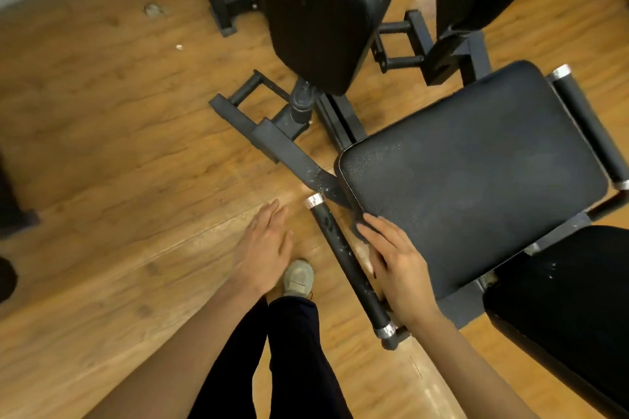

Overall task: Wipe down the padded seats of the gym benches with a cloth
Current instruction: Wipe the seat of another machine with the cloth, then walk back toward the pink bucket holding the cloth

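- Right hand (398,269): fingers flat, pressing a dark cloth (359,226) onto the near corner of the black padded bench seat (476,167).
- Left hand (263,248): fingers straight, holding nothing, left of the black foam-wrapped handle bar (347,262).

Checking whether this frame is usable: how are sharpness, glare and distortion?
Head view: left hand slightly motion-blurred; right hand on the seat sharper; soft sheen, no harsh glare; wide-angle bending at edges.
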`<control>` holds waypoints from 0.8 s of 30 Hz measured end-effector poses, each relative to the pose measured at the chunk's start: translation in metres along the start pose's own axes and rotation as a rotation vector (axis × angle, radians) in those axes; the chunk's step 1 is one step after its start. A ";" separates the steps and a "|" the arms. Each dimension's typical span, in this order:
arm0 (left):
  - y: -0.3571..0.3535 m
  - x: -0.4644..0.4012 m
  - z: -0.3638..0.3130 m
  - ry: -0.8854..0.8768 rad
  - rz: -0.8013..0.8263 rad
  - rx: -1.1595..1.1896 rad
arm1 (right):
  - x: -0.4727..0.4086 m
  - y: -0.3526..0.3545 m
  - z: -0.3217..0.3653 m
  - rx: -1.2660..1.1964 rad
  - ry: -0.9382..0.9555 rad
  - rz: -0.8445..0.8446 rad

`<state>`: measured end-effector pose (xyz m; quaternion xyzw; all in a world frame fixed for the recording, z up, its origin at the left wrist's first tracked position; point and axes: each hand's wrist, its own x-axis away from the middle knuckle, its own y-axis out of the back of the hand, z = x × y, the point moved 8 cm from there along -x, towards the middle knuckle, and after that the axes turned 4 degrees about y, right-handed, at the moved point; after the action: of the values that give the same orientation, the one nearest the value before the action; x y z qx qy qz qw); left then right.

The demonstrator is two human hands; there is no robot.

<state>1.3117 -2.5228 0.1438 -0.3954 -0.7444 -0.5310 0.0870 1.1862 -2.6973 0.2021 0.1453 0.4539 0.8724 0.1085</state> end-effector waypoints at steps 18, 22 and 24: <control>0.013 0.254 0.185 0.687 -0.314 0.465 | -0.008 -0.064 0.231 0.286 0.546 0.672; -0.034 0.325 0.217 0.867 -0.332 0.611 | 0.026 -0.093 0.275 0.366 0.680 0.741; -0.057 0.361 0.227 0.938 -0.335 0.677 | 0.046 -0.109 0.291 0.401 0.711 0.778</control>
<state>1.0962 -2.1553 0.2049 0.0535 -0.8064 -0.3887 0.4424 1.2525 -2.3997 0.2786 0.0169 0.5326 0.7401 -0.4104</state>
